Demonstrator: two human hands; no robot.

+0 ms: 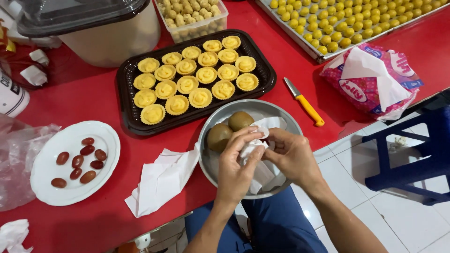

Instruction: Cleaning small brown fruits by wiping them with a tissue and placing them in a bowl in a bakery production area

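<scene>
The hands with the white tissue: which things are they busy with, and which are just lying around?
In use:
- left hand and right hand, both gripping a white tissue
- metal bowl beneath them
- two brown kiwis in the bowl

Lying about:
- black tray of tarts
- yellow-handled knife
- white plate of red grapes
- tissue pack
- loose tissue

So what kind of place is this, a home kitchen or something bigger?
Probably a small home pastry workspace: a black tray of filled tart shells, a long metal tray of yellow dough balls, and a red table.
</scene>
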